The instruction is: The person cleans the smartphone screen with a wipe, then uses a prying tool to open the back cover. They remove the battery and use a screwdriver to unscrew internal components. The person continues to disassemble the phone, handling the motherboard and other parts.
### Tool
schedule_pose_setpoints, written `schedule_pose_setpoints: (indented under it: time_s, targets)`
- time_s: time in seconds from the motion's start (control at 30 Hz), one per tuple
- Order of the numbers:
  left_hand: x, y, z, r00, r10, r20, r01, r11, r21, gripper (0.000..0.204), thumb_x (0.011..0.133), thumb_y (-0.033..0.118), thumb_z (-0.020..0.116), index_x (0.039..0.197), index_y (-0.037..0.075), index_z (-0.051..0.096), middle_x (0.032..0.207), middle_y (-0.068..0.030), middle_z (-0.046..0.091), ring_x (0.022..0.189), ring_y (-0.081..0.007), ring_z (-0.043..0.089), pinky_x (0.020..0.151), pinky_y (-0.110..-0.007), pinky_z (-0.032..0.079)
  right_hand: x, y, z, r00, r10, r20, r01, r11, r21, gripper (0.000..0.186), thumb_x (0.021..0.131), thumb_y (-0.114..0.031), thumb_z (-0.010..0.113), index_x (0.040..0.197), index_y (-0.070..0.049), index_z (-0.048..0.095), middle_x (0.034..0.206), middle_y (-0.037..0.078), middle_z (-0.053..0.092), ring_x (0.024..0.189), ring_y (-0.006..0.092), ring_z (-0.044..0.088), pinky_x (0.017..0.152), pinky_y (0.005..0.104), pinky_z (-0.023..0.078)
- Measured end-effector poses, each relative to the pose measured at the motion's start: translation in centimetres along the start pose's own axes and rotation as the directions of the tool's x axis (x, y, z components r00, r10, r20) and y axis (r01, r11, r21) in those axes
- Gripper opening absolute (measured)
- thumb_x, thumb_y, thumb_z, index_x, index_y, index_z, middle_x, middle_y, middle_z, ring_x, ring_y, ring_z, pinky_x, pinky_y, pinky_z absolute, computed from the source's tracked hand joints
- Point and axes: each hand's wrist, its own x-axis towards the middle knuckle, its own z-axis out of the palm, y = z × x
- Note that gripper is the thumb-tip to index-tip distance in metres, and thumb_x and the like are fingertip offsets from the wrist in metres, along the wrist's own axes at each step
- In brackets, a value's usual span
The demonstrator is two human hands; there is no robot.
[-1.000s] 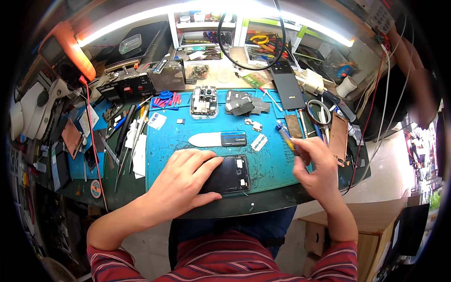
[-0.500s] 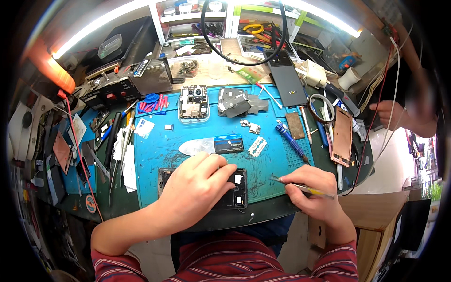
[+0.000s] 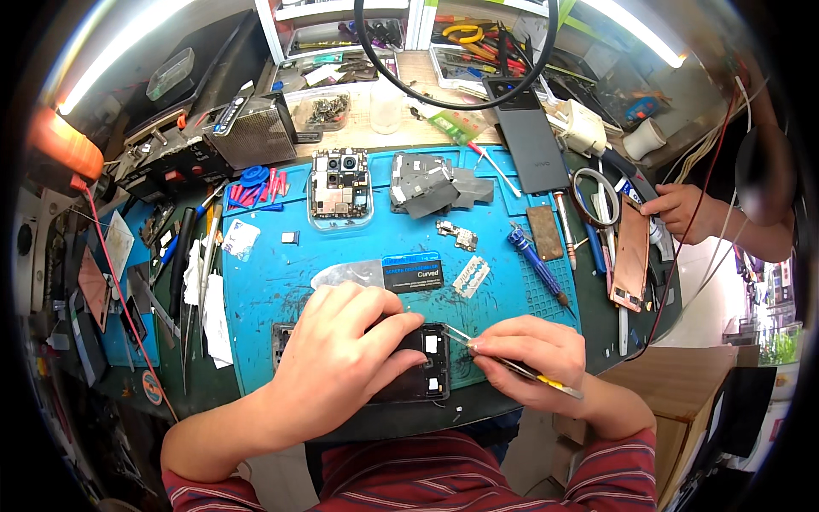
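Observation:
A dark, opened phone frame lies at the near edge of the blue work mat. My left hand lies across it, fingers bent and gripping it, hiding its middle. Between my right thumb and fingers is a pair of tweezers. My right hand is just right of the frame, and the tweezers' thin tips reach the frame's far right corner. Beyond my left hand lie a clear, rounded thin blade and its blue-and-black card. A razor blade rests to the right of the card.
Farther back are a phone circuit board, dark shield plates and a dark phone. A blue screwdriver and a tape roll are on the right. Another person's hand touches a pinkish phone panel.
My right hand has moved left, bringing the tweezers' tips to the phone frame's corner. My left hand stays on the frame. The other person's hand has come down to the pinkish panel.

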Motion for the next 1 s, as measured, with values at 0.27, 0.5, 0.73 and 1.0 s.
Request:
schedule_pose_setpoints:
  time_s: [0.27, 0.5, 0.73, 1.0]
  targets:
    - [0.12, 0.01, 0.04, 1.000, 0.002, -0.006, -0.002, 1.000, -0.003, 0.040, 0.075, 0.018, 0.087, 0.111, 0.007, 0.073, 0.102, -0.0059, 0.063, 0.094, -0.0266, 0.059, 0.085, -0.041, 0.045, 0.08, -0.05, 0.17, 0.997, -0.078, 0.010, 0.078, 0.992, -0.096, 0.031, 0.078, 0.004, 0.083, 0.107, 0.000, 0.075, 0.095, 0.010, 0.073, 0.075, 0.0221, 0.072, 0.060, 0.0305, 0.058]
    - [0.05, 0.03, 0.08, 1.000, 0.008, -0.009, -0.008, 1.000, 0.010, 0.039, 0.075, 0.018, 0.087, 0.110, 0.007, 0.073, 0.103, -0.0055, 0.063, 0.095, -0.0262, 0.060, 0.085, -0.041, 0.045, -0.08, -0.20, 0.26, 0.994, -0.112, 0.012, 0.112, 0.983, -0.148, 0.032, 0.078, 0.002, 0.084, 0.109, 0.000, 0.075, 0.095, 0.010, 0.073, 0.075, 0.0215, 0.073, 0.061, 0.0299, 0.059]
    - [0.07, 0.06, 0.08, 1.000, 0.024, -0.016, -0.024, 1.000, 0.010, 0.038, 0.076, 0.018, 0.086, 0.109, 0.007, 0.073, 0.103, -0.0053, 0.064, 0.095, -0.0258, 0.060, 0.085, -0.040, 0.046, -0.01, -0.37, 0.28, 0.991, -0.132, 0.031, 0.136, 0.975, -0.174, 0.031, 0.080, 0.001, 0.084, 0.109, 0.001, 0.074, 0.097, 0.011, 0.073, 0.077, 0.0218, 0.073, 0.062, 0.0301, 0.060]
    - [-0.08, 0.10, 0.20, 0.999, 0.027, -0.023, -0.026, 0.999, 0.019, 0.037, 0.076, 0.018, 0.086, 0.109, 0.006, 0.073, 0.103, -0.0054, 0.064, 0.094, -0.0259, 0.060, 0.084, -0.040, 0.045, -0.11, -0.41, 0.34, 0.990, -0.139, 0.033, 0.142, 0.970, -0.197, 0.030, 0.080, 0.000, 0.083, 0.109, 0.000, 0.074, 0.098, 0.011, 0.073, 0.077, 0.0219, 0.073, 0.062, 0.0303, 0.060]
